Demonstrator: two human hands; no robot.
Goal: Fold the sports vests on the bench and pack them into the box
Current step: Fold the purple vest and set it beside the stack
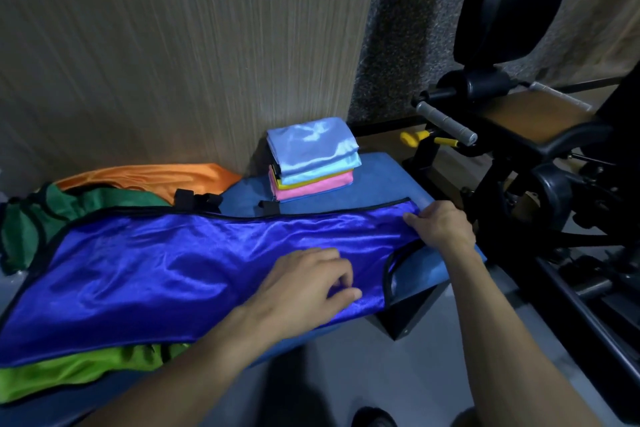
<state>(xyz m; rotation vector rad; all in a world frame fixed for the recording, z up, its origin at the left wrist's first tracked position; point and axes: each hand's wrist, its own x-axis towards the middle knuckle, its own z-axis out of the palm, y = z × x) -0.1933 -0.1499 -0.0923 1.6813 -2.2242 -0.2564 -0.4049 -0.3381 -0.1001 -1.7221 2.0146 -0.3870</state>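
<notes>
I see a shiny blue vest [166,267] spread flat across the blue padded bench [374,180], its black-trimmed edge running along the far side. My left hand [308,291] rests on the near part of the cloth, fingers curled and pinching a small fold of it. My right hand [440,229] grips the vest's end near the bench's right edge, thumb on top, beside a black-edged armhole.

Under the blue vest a lime green vest [79,371] pokes out at the near left. A dark green vest [31,218] and an orange vest [149,177] lie bunched at the far left against the wood-grain wall [173,45]. A stack of folded vests [311,159], light blue over yellow and pink, sits on the bench by the wall. A black gym machine [519,149] stands to the right.

I can read no writing or brand on anything, and I see no box.
</notes>
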